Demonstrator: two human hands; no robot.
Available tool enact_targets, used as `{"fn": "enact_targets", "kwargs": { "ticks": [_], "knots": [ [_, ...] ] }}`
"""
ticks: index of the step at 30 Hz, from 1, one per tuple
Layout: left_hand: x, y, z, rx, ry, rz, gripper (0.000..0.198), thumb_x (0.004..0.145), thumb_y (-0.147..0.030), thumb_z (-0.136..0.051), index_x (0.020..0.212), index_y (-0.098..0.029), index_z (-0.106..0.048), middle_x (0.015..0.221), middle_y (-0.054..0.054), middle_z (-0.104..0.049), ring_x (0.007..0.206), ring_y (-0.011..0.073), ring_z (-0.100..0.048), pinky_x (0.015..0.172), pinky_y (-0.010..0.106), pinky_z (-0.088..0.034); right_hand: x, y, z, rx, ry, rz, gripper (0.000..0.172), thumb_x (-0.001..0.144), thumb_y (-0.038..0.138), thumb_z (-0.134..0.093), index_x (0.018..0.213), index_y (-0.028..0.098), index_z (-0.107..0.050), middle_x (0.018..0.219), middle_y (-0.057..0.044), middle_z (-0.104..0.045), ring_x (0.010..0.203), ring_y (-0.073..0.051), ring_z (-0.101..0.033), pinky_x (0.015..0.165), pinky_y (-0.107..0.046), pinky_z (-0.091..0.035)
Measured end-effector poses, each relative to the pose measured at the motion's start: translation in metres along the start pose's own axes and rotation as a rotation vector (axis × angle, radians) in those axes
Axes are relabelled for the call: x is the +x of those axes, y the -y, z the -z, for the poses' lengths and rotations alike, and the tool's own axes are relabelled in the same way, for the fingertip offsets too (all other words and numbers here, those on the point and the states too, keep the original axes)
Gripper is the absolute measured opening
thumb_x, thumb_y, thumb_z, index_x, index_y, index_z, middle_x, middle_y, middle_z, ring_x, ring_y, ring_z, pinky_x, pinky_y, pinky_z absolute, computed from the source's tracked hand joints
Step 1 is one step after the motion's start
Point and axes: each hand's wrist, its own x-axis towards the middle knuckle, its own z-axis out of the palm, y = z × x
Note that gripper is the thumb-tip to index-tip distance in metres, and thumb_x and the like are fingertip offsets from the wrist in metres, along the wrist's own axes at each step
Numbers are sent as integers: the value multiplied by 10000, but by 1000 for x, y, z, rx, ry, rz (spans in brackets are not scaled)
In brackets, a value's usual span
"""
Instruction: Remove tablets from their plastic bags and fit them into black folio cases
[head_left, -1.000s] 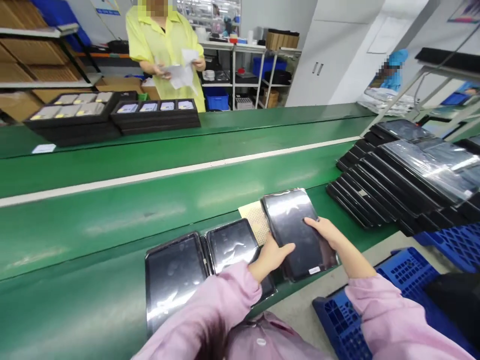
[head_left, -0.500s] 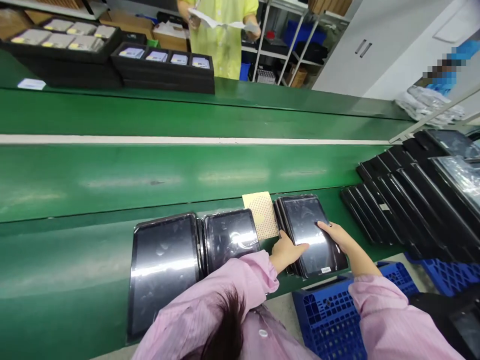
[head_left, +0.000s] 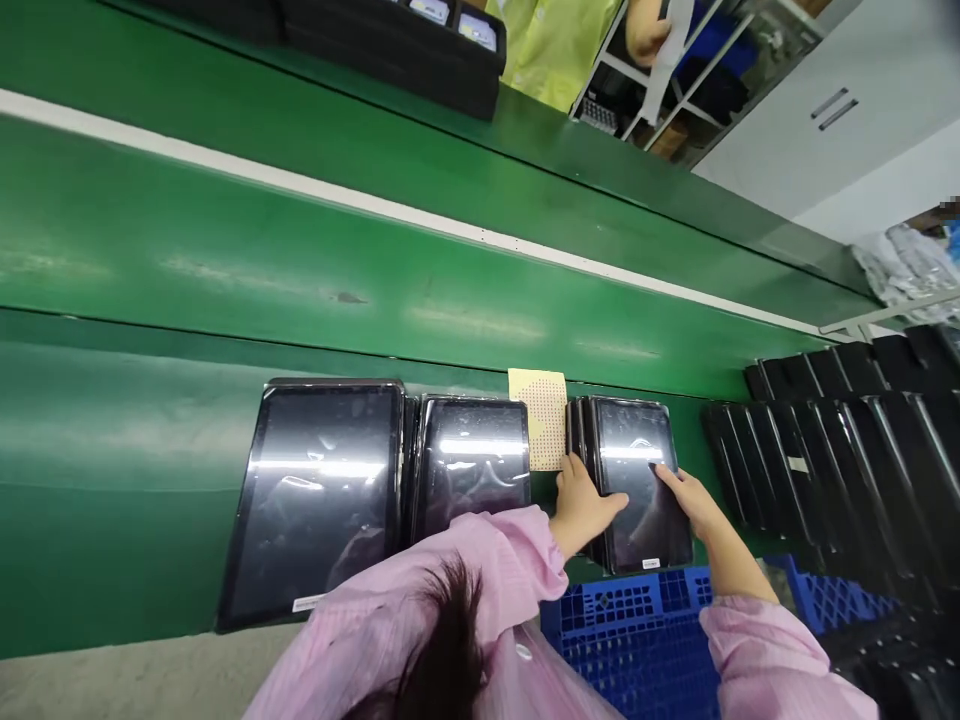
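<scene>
A stack of dark tablets with shiny faces lies on the green bench, a small white label at its lower edge. On its left side my left hand grips the stack, thumb over the top face and fingers along the edge. My right hand holds the right edge, thumb on the glass. Left of the hands is a yellow sheet of small red dots. Beyond it sit a middle tablet stack and a larger tablet stack, partly covered by my pink sleeve.
Rows of dark tablets lean together at the right. Blue plastic crates stand below the bench edge. Black foam trays rest on the far side, where a person in yellow stands holding white paper.
The camera view has tilted and shifted downward. Both hands keep their hold on the right tablet stack, which now sits straighter in view. The person opposite has moved the paper to the right.
</scene>
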Motion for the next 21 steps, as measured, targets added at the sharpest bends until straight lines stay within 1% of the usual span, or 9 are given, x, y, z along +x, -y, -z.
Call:
{"fn": "enact_targets", "kwargs": {
  "ticks": [2, 4, 7, 10, 13, 18, 21],
  "knots": [
    [-3, -1, -11, -15, 7, 5, 991, 720, -362, -659, 1464, 73, -168, 1561, 269, -136, 1447, 348, -155, 1175, 370, -177, 0, -1, 1, 26, 34, -11, 293, 657, 387, -729, 817, 172, -612, 611, -45, -677, 562, -207, -651, 515, -272, -508],
    [-6, -3, -17, -54, 14, 10, 963, 743, -338, -634, 1467, 71, -149, 1570, 262, -79, 1464, 320, -89, 1187, 354, -132, -1, -2, 3, 51, 70, -19, 360, 605, 444, -748, 803, 186, -594, 589, -38, -662, 527, -210, -637, 497, -290, -508],
    [-9, -8, -19, -129, 44, 27, 950, 745, -285, -629, 1467, 79, -129, 1571, 262, -36, 1470, 292, -23, 1192, 329, -89, -3, -2, 6, 56, 98, -39, 456, 476, 504, -806, 710, 196, -565, 523, -31, -620, 454, -206, -593, 452, -306, -488],
    [-10, -11, -18, -178, 92, 55, 953, 741, -243, -621, 1481, 47, -95, 1583, 226, -15, 1472, 276, 8, 1195, 357, -83, -4, -3, 9, 56, 103, -43, 523, 394, 546, -835, 670, 204, -552, 535, -45, -629, 493, -224, -614, 482, -321, -505],
    [-8, -13, -17, -197, 114, 85, 942, 757, -230, -593, 1488, 29, -58, 1589, 196, 18, 1470, 259, 43, 1196, 381, -56, -4, -5, 11, 72, 103, -32, 548, 387, 571, -841, 678, 203, -559, 556, -47, -640, 515, -227, -624, 494, -320, -508],
    [-6, -12, -18, -221, 118, 108, 961, 751, -209, -583, 1482, 39, -11, 1578, 201, 80, 1463, 259, 81, 1195, 406, -36, -3, -10, 13, 103, 101, -15, 549, 394, 550, -857, 678, 188, -557, 498, -2, -592, 434, -161, -559, 438, -267, -459],
    [-5, -8, -18, -260, 108, 92, 968, 726, -204, -593, 1487, 31, -43, 1582, 197, 53, 1465, 246, 70, 1197, 377, -40, -4, -10, 13, 103, 130, -11, 568, 391, 563, -852, 702, 187, -562, 556, -27, -633, 495, -194, -608, 471, -289, -486]
  ]
}}
